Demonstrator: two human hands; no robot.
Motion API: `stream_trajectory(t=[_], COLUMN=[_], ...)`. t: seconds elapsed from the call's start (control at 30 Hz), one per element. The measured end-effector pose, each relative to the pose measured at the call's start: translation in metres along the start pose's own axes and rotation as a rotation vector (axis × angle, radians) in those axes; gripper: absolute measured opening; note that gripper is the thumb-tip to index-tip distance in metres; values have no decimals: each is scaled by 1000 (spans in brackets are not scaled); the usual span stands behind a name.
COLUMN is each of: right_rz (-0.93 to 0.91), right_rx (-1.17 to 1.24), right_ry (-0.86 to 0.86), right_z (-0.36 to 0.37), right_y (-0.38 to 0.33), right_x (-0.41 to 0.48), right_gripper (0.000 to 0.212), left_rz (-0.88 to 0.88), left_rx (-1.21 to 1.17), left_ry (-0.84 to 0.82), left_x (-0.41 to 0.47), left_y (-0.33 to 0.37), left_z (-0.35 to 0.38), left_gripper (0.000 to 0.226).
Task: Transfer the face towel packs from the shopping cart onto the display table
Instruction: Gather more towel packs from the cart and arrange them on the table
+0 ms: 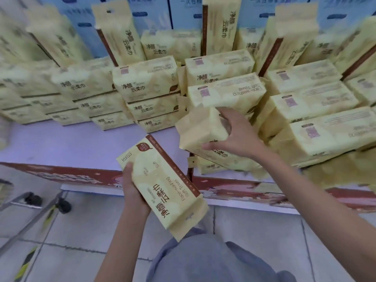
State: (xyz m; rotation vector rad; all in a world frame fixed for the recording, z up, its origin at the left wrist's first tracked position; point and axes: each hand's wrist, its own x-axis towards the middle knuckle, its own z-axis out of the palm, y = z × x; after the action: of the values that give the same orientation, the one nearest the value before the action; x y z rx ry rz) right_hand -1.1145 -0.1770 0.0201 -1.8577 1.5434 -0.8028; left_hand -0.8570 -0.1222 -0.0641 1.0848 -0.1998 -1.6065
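Nearest you, your left hand holds a face towel pack short of the counter's front edge, over the floor. Its fingers wrap under one long side and the thumb lies on the printed face. The shopping cart shows only as a bit of frame at your lower left. Further on, your right hand grips a second pack by its end, thumb below and fingers curled over the top. It is tilted above the packs lying at the front edge, right of the counter's bare middle. That tilt is the risk, I'd judge: let go before it sits flat and the slick wrapper could slide it off the front edge, or it could shove the stack just behind. The one-sided hold on the left may slip too. Upright packs line the back edge.
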Motion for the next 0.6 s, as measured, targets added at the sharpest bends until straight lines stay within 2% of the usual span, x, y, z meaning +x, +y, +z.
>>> stream_trajectory(t=[0.1, 0.23, 0.4, 0.6], right_rz=[-113, -276, -261, -244], right_rx=[-466, -782, -891, -784], right_ry=[-140, -266, -307, -244], right_z=[7, 23, 42, 51], right_y=[10, 31, 58, 77], right_x=[24, 36, 36, 26], right_gripper=[109, 104, 104, 101], left_rz=[35, 62, 48, 13], left_rx=[-13, -12, 1, 68], left_ry=[-25, -26, 6, -10], left_x=[2, 3, 1, -3], left_y=[7, 11, 8, 4], left_z=[4, 7, 9, 10], left_gripper=[47, 47, 49, 46])
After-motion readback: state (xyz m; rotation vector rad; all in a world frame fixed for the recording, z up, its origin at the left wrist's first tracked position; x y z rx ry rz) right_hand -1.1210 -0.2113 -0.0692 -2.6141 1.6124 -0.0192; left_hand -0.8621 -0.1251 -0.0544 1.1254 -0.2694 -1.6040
